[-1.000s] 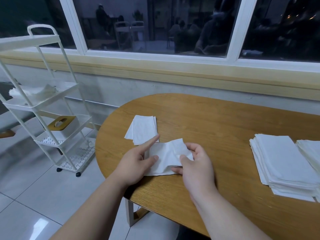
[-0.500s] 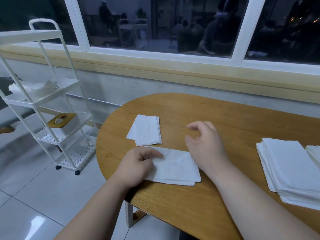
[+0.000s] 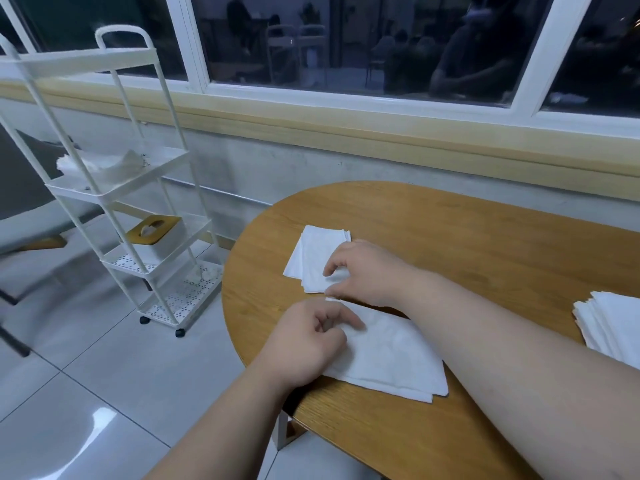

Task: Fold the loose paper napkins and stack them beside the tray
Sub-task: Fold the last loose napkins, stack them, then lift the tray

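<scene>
Counter (image 3: 467, 237) rim curves round through the lower centre of the frame, and 1 folded napkin (image 3: 391, 358) lies flat just inside it, its lower corner close to the edge. The left hand (image 3: 308, 341) rests on that napkin's left end with fingers curled in; whether its grip pinches the paper or only presses it cannot be told. Just above, nearly touching, sits the small folded stack (image 3: 315, 254). There the right hand (image 3: 367, 271) has thumb and forefinger curled onto the near corner, the grip pinching paper between them. Bare wood stretches from the stack to the upper right, with the loose pile (image 3: 613, 327) well apart at the right edge of the frame. Left of the counter, a band of pale tiled floor (image 3: 104, 393) separates it from a white wheeled cart (image 3: 114, 188) carrying a tissue box (image 3: 152, 233). A dark window (image 3: 346, 46) runs across the top.
</scene>
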`<state>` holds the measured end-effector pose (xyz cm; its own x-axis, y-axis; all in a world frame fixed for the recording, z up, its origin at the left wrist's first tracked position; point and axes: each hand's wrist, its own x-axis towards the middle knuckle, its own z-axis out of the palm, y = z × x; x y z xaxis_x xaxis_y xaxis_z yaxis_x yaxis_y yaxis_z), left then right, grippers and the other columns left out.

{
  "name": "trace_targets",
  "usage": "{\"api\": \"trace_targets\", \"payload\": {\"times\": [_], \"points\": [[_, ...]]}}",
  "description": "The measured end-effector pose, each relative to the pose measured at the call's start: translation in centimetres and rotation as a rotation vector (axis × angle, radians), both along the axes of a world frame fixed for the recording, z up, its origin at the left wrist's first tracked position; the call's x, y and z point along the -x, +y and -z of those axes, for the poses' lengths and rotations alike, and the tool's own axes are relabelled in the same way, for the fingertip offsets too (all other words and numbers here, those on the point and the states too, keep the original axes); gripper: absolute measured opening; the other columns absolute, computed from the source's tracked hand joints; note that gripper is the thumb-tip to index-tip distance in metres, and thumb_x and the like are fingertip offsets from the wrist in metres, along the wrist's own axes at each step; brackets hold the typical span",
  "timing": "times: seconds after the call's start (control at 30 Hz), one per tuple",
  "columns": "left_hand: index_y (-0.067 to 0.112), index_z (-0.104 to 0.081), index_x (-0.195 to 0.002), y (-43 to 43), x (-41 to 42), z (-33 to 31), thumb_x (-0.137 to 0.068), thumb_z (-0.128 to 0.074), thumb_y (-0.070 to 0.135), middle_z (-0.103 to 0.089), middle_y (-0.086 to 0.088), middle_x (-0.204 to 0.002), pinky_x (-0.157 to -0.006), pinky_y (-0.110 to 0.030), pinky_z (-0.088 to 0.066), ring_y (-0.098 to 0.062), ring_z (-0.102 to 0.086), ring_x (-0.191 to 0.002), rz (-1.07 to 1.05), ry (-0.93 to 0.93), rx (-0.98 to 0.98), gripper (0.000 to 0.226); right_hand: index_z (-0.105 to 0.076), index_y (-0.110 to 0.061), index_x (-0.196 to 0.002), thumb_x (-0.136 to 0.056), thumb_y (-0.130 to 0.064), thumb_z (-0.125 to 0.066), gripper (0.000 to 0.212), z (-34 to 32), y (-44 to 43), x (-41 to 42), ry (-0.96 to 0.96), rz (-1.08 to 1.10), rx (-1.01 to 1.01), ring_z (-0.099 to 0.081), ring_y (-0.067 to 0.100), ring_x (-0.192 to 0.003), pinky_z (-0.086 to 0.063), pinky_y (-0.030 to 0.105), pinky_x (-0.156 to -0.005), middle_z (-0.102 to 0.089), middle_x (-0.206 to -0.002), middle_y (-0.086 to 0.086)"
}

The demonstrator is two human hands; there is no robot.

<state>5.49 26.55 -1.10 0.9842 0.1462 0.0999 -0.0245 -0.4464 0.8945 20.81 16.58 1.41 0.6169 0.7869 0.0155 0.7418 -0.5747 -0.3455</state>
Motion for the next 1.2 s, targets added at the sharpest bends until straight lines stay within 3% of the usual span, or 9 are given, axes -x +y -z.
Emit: {"api": "trace_targets", "payload": {"times": [0.2, 0.3, 0.47, 0.63, 0.77, 0.83, 0.97, 1.2], "points": [[0.034, -0.076, -0.082, -0.1, -0.1, 0.1, -0.066, -0.045, 0.016, -0.036, 0.011, -0.052, -0.048, -0.019, -0.027, -0.004, -0.033, -0.045, 0.005, 0.022, 0.003, 0.039, -0.072, -0.031, -0.095, -0.091, -0.033, -0.062, 0.011, 0.3, 0.4, 0.1, -0.078, -0.029, 0.053, -0.055, 0.017, -0.109, -0.047, 0.037, -0.091, -0.063, -0.112, -0.011], [0.037, -0.075, -0.082, 0.0, -0.1, 0.3, -0.067, -0.047, 0.017, -0.041, 0.004, -0.06, -0.052, -0.022, -0.029, -0.006, -0.036, -0.05, 0.011, 0.016, -0.016, 0.038, -0.068, -0.028, -0.092, -0.094, -0.027, -0.055, 0.014, 0.2, 0.3, 0.3, -0.138, -0.056, 0.081, -0.056, 0.018, -0.107, -0.047, 0.036, -0.086, -0.062, -0.111, -0.008], [0.035, -0.076, -0.08, -0.1, -0.1, 0.3, -0.067, -0.047, 0.017, -0.037, 0.012, -0.056, -0.053, -0.021, -0.029, -0.005, -0.036, -0.051, 0.008, 0.016, -0.028, 0.036, -0.05, -0.028, -0.078, -0.096, -0.021, -0.05, 0.019, 0.6, 0.5, 0.5, -0.237, -0.087, 0.12, -0.053, 0.021, -0.101, -0.037, 0.032, -0.075, -0.057, -0.103, -0.005], [0.034, -0.076, -0.081, -0.1, -0.1, 0.3, -0.067, -0.048, 0.017, -0.039, 0.01, -0.057, -0.054, -0.019, -0.03, -0.006, -0.037, -0.053, 0.003, 0.018, -0.042, 0.035, -0.049, -0.027, -0.078, -0.094, -0.015, -0.048, 0.02, 0.8, 0.1, 0.0, -0.146, -0.06, 0.087, -0.049, 0.021, -0.102, -0.045, 0.038, -0.084, -0.054, -0.103, -0.005], [0.033, -0.077, -0.081, -0.1, -0.1, 0.2, -0.069, -0.049, 0.017, -0.038, 0.011, -0.056, -0.055, -0.021, -0.031, -0.005, -0.037, -0.052, 0.005, 0.019, -0.036, 0.034, -0.061, -0.028, -0.092, -0.093, -0.028, -0.057, 0.004, 1.1, -0.4, -0.5, -0.046, -0.061, 0.038, -0.048, 0.016, -0.112, -0.045, 0.038, -0.097, -0.058, -0.109, -0.009], [0.034, -0.076, -0.081, -0.2, -0.1, 0.2, -0.068, -0.049, 0.017, -0.038, 0.01, -0.057, -0.054, -0.021, -0.031, -0.005, -0.037, -0.051, 0.005, 0.02, -0.039, 0.034, -0.064, -0.026, -0.103, -0.091, -0.033, -0.064, 0.013, 1.0, -0.8, -0.7, -0.016, -0.072, 0.048, -0.046, 0.013, -0.117, -0.043, 0.033, -0.1, -0.058, -0.115, -0.009], [0.035, -0.076, -0.081, -0.1, -0.1, 0.3, -0.07, -0.05, 0.017, -0.037, 0.013, -0.055, -0.054, -0.02, -0.031, -0.004, -0.037, -0.052, 0.011, 0.02, -0.042, 0.034, -0.062, -0.028, -0.084, -0.092, -0.026, -0.065, 0.009, 0.8, -1.1, -0.6, -0.049, -0.086, 0.029, -0.05, 0.014, -0.11, -0.043, 0.033, -0.097, -0.06, -0.107, -0.008], [0.031, -0.077, -0.081, -0.1, -0.1, 0.1, -0.07, -0.051, 0.017, -0.042, 0.001, -0.06, -0.057, -0.007, -0.034, -0.008, -0.04, -0.054, 0.016, 0.0, -0.047, 0.032, -0.07, -0.027, -0.077, -0.086, -0.025, -0.073, 0.01, 0.8, -1.1, -0.8, 0.104, 0.039, -0.1, -0.054, 0.0, -0.081, -0.047, 0.028, -0.08, -0.063, -0.089, -0.015]]}}
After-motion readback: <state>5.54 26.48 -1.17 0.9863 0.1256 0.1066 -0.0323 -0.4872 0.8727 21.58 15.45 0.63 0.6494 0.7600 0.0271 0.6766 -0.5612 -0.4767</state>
